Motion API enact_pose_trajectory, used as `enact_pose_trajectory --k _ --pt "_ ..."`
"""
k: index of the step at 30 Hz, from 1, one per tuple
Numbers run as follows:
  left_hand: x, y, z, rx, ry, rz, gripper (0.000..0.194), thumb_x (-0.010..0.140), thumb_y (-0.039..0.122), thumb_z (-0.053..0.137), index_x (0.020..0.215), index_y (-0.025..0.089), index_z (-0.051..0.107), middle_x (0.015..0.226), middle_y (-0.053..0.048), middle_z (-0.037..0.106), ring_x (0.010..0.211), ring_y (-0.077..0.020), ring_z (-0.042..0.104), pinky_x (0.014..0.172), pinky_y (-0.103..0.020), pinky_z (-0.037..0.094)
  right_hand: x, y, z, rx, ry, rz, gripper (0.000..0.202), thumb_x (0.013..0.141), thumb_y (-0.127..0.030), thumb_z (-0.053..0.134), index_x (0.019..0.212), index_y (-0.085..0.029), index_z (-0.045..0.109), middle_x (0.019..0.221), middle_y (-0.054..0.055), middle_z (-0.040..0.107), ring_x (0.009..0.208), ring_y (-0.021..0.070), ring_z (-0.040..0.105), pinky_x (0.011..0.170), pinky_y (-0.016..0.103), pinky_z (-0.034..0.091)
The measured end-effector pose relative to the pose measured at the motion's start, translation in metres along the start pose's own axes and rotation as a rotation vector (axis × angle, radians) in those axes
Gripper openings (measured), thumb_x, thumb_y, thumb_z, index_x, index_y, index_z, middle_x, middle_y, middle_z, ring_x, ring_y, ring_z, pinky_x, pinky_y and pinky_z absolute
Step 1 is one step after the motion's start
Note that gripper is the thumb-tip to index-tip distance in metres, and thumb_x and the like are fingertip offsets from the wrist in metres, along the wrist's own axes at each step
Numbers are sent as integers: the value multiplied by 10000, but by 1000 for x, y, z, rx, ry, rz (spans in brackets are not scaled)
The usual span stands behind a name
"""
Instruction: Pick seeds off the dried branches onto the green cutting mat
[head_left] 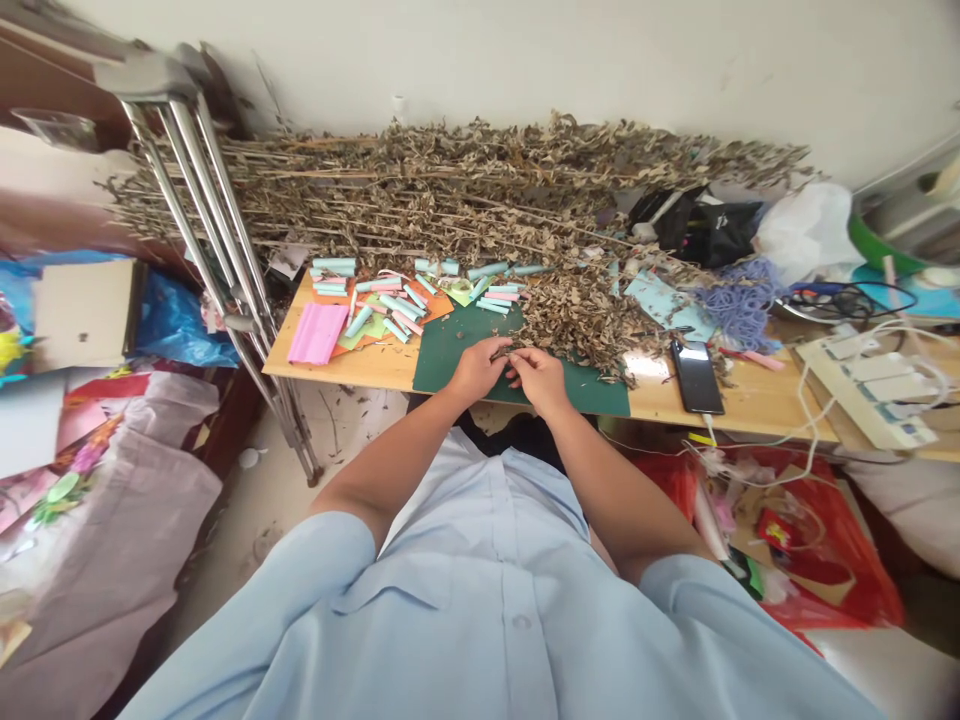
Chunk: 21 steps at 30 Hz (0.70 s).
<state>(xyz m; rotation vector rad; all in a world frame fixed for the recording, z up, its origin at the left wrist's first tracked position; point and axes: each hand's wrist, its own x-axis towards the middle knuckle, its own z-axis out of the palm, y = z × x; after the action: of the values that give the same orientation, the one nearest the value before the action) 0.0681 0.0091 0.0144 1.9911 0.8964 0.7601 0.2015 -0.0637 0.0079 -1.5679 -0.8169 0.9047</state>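
Note:
My left hand (480,368) and my right hand (538,378) meet over the front of a green mat (454,345), fingertips pinched together. Between them there seems to be a little dried leaf, mostly hidden by the fingers. A heap of dried leaves (574,315) lies just beyond my right hand, on the mat. To the left of the mat are several pale blue and pink paper rolls (394,300) and a stack of pink paper (318,334) on the wooden table (375,372).
Long dried stalks (450,190) line the wall side. Crutches (217,220) lean at the left. On the right are a black phone (697,376) with a cable, blue yarn (741,300), a power strip (866,385) and, below, a red bag (855,550).

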Motion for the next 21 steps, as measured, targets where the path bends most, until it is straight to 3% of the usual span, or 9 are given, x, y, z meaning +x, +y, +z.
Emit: enact_pose_trajectory --k 3,11,21 --pt "0 -1 0 -22 5 -17 374 878 99 626 1241 163 691 1209 -93 735 1111 -200 693 1035 -336 537 6 6 4 66 12 -2 310 748 -491 745 848 -200 704 654 4 673 610 191 685 525 323 607" --pt "2 -10 -1 -142 37 -28 315 945 174 570 1236 160 689 1158 -90 733 1053 -189 694 1009 -333 533 3 -3 6 -49 11 -113 301 786 -502 702 885 -218 688 717 18 712 607 202 683 601 373 626" --pt "2 -12 1 -196 91 -72 353 881 113 616 1218 165 703 1047 -64 741 981 -167 680 962 -307 530 2 0 7 -47 29 -140 235 774 -448 708 857 -228 693 709 16 712 632 219 704 661 397 630"
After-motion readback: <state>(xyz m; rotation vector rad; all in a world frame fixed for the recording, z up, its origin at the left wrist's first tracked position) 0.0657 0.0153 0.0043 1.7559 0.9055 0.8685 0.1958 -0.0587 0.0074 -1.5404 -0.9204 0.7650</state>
